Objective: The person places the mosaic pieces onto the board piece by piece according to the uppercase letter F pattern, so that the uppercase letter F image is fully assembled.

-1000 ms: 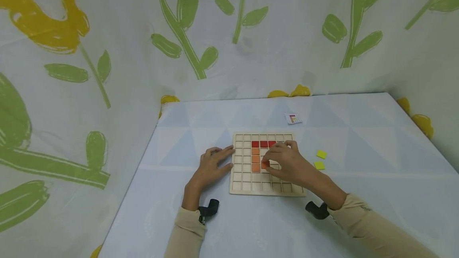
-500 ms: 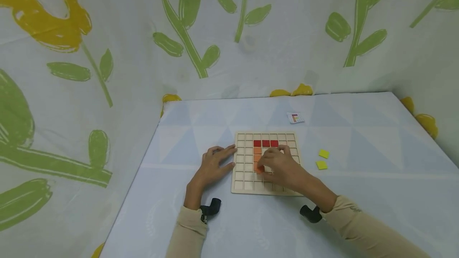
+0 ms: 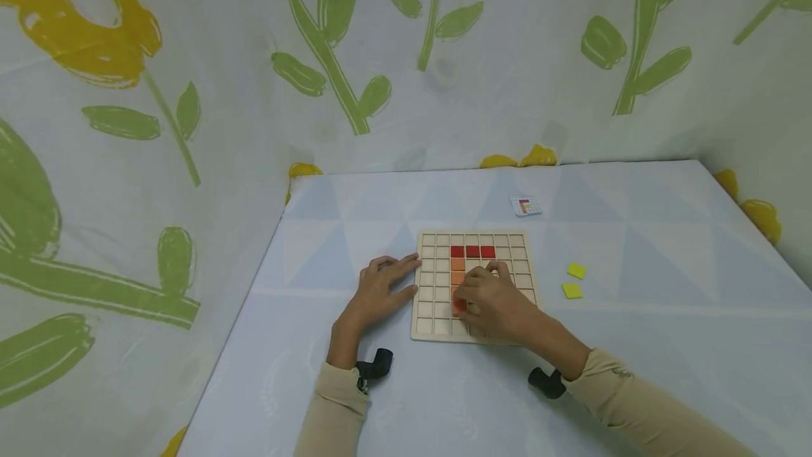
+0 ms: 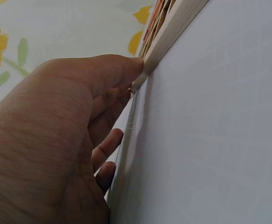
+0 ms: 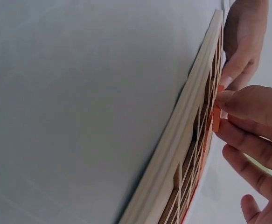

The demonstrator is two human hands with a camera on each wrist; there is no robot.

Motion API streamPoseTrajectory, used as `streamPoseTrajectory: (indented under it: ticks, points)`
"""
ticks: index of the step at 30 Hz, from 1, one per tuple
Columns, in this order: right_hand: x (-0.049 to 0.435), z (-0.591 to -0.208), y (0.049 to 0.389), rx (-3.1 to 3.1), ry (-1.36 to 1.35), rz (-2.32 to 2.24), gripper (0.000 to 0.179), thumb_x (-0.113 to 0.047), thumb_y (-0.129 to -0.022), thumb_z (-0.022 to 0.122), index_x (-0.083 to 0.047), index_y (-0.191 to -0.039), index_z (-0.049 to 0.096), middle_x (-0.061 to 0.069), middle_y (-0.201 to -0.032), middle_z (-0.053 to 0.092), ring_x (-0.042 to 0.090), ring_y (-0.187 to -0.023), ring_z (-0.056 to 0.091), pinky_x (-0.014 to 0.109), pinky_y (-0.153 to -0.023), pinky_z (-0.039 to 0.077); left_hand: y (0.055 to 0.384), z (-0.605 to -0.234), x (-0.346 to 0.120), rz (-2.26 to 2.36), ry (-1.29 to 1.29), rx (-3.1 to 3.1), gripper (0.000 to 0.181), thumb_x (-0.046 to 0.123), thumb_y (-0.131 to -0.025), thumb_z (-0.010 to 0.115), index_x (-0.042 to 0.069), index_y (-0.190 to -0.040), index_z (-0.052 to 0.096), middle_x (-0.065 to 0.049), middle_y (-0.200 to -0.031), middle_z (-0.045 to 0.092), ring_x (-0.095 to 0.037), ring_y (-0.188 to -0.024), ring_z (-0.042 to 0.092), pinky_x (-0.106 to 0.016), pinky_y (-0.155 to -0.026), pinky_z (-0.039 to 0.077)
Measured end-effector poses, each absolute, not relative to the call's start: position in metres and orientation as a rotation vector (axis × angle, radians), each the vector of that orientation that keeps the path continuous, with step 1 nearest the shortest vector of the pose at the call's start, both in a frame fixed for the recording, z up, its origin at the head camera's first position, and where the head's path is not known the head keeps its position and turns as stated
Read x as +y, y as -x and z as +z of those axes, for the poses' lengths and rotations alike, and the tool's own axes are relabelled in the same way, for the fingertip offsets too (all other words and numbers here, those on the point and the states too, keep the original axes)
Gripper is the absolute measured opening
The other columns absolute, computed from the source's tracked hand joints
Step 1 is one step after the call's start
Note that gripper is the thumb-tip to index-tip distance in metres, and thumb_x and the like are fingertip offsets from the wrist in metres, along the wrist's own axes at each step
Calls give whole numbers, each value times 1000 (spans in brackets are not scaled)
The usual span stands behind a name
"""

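A square wooden grid board (image 3: 428, 307) lies flat on the table. Three red tiles (image 3: 472, 252) form a row in its upper part, and orange tiles (image 3: 457, 265) run down from the leftmost red one. My right hand (image 3: 497, 304) pinches another orange tile (image 5: 217, 119) between thumb and finger, at the lower end of that column. In the right wrist view the tile stands on edge against the board's face; whether it sits in a cell is hidden. My left hand (image 3: 378, 293) touches the board's left edge with extended fingertips, thumb (image 4: 122, 70) against the side.
Two yellow tiles (image 3: 576, 271) (image 3: 572, 291) lie to the right of the board. Behind it is a small card (image 3: 526, 206) printed with a coloured grid pattern. A flower-printed cloth (image 3: 501, 111) hangs beyond the table's far edge.
My right hand has carried the orange tile left and slightly nearer, from beside the orange column to its lower end. The left hand stays at the board's edge.
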State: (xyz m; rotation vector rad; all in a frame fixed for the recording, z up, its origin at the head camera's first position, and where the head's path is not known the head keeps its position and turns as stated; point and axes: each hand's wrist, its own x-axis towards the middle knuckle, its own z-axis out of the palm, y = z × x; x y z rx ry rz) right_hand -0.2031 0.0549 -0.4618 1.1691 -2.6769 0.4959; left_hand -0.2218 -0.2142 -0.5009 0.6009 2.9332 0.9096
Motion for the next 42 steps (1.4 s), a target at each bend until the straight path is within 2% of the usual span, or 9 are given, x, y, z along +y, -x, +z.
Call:
streamPoseTrajectory:
  ticks: [10,20,31,42]
  points:
    - [56,-467,201,-2650,-1151,412,11,-22,-80,81,-18,-90,76,-4,-98,72,19,-106,61,54,-94,37,224,-501,-212,912,-597,2927,52,37,-100,59,25,-150,49,12,-156,40,-26,-135,34,-54,-105,24]
    - [64,-465,199,-2634,-1122,469,12,-17,-80,79,-20,-91,76,-7,-96,71,17,-102,60,55,-93,35,223,-498,-210,915,-601,2924,52,37,-101,58,24,-150,49,11,-157,40,-27,-135,33,-54,-105,23]
    - [98,-461,203,-2725,-1020,604,20,-15,-80,84,-15,-98,76,-5,-100,71,23,-110,58,58,-98,29,222,-499,-212,899,-575,2924,53,38,-100,59,25,-151,49,12,-156,40,-28,-137,32,-54,-105,23]
    - [141,-457,207,-2766,-901,606,24,-12,-79,85,-12,-101,75,0,-104,71,27,-110,58,59,-97,29,222,-498,-212,893,-559,2911,53,40,-101,57,26,-151,48,14,-157,38,-28,-138,31,-54,-107,21]
